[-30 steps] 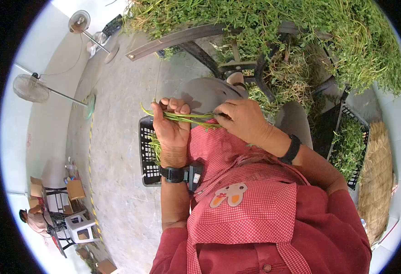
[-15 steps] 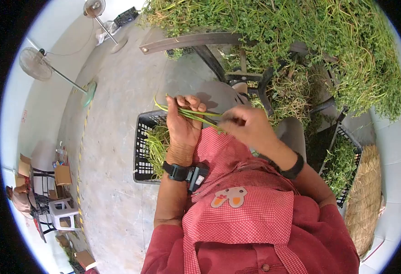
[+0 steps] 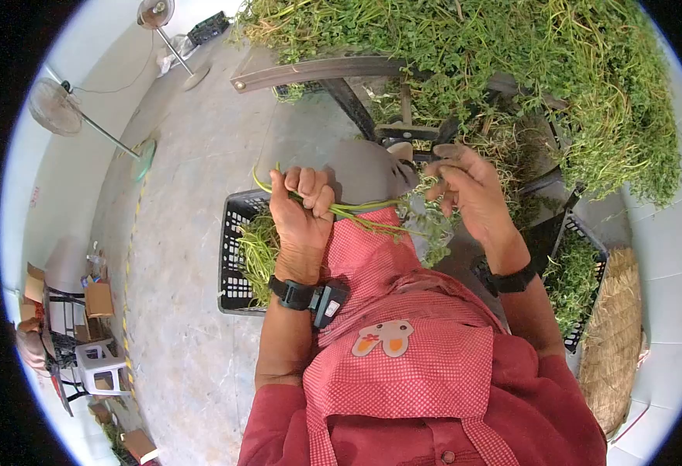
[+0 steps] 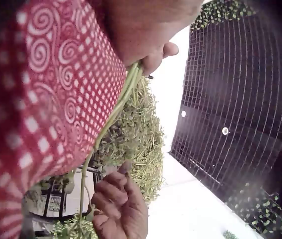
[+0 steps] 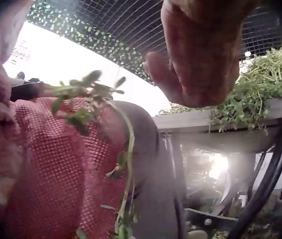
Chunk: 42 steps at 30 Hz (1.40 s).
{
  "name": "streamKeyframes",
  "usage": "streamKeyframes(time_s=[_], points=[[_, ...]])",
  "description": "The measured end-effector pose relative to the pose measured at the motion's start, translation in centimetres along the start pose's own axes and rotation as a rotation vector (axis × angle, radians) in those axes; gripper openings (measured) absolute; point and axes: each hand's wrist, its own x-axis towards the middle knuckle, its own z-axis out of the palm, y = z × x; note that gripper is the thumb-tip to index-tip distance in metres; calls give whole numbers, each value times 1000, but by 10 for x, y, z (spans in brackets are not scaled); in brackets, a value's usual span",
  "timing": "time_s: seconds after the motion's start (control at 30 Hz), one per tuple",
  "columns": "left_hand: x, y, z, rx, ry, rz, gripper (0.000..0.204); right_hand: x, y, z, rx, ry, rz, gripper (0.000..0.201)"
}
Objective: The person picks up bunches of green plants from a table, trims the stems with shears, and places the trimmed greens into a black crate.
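My left hand (image 3: 302,213) has its fingers curled around a small bunch of long green stems (image 3: 368,221). The stems stretch to the right over the red checked apron, and small leaves (image 3: 434,233) hang at their far end. In the left wrist view, the stems (image 4: 118,107) come out below the left hand. My right hand (image 3: 477,194) is raised just beyond the leafy end, fingers loosely bent and apart, holding nothing. The right wrist view has a leafy stem (image 5: 130,149) dangling in front of the apron, apart from the right hand (image 5: 205,55).
A large heap of leafy greens (image 3: 473,46) covers the table ahead, whose metal edge (image 3: 317,71) juts left. Black crates stand at the left (image 3: 232,256) with stems inside and at the right (image 3: 601,264) with leaves. More greens (image 3: 504,147) lie under the table.
My right hand has drawn away from the stems, up and to the right, its fingers loosening. The left hand's fingers have curled further over the bunch, and leaves now show at its right end.
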Motion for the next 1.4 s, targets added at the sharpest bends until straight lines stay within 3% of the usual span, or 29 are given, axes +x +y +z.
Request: streamKeyframes(time_s=[0.03,0.1,0.17,0.23,0.27,0.33,0.43,0.53,0.67,0.73,0.93,1.07,1.13,1.23,1.4], points=[[0,0,-1,-21,6,6,42,-1,6,-4,-3,1,0,13],[0,1,-2,-43,14,13,43,-3,21,-11,-147,-211,70,21],[0,2,-4,-143,1,-1,44,-24,31,-5,-289,-166,107,19],[1,4,-6,-175,-2,2,44,-40,31,5,-708,-370,-197,21],[1,4,-7,-212,-6,2,44,-43,33,10,-706,-371,-195,21],[-1,2,-4,-186,25,29,44,-48,34,15,-1016,-357,-288,23],[1,0,-1,-155,49,65,43,-42,41,16,-1074,-221,-266,25],[0,1,-4,-127,47,77,43,-39,40,22,-1222,-203,-288,25],[-2,-2,-2,-90,43,102,42,-37,39,37,-1157,-230,-310,25],[-1,-1,-3,-84,33,95,42,-34,49,40,-1036,-172,-515,24],[-3,-1,-3,-61,47,99,43,-35,51,44,-1135,-135,-463,21],[-3,-2,4,-8,89,126,44,-37,58,43,-1034,-96,-565,20],[-4,-2,4,-13,92,132,44,-39,55,42,-1069,-127,-446,19],[-4,-3,4,-4,94,142,43,-36,61,40,-1071,-116,-530,18],[-3,-2,0,-33,59,131,43,-39,55,43,-1087,-137,-467,20]])
